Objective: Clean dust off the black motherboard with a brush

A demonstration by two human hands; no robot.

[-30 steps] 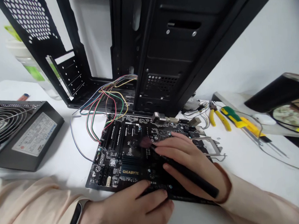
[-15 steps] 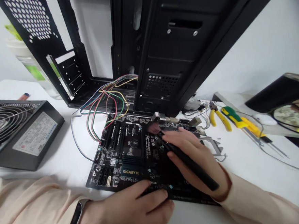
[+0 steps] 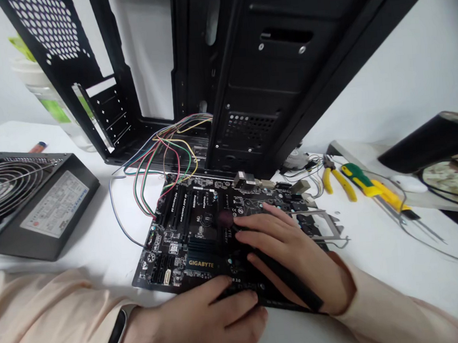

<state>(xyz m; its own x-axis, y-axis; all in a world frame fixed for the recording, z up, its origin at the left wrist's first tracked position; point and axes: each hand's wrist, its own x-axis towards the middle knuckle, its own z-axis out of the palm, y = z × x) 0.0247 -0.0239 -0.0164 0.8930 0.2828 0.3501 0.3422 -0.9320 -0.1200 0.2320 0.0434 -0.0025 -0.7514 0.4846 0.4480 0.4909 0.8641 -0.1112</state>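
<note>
A black motherboard (image 3: 206, 263) marked GIGABYTE lies on the white table. My left hand (image 3: 207, 311) lies along its near edge, fingers stretched out and holding nothing. My right hand (image 3: 285, 246) is closed around the black handle of a brush (image 3: 289, 277). The brush's dark reddish bristles meet the board's middle and look smeared by motion. Coloured wires (image 3: 172, 139) run from inside the computer case (image 3: 242, 87) down to the board's left end. My right hand and the handle hide part of the board.
A power supply (image 3: 70, 203) with a fan grille sits at the left. Behind the case stands a bottle (image 3: 45, 90). On the right lie yellow-handled pliers (image 3: 341, 182), a green and yellow screwdriver (image 3: 358, 178), and a metal bracket (image 3: 327, 227) touching the board's right end.
My right hand and the brush have moved left and nearer to me over the board, uncovering more of its far right part. My left hand has stayed in place.
</note>
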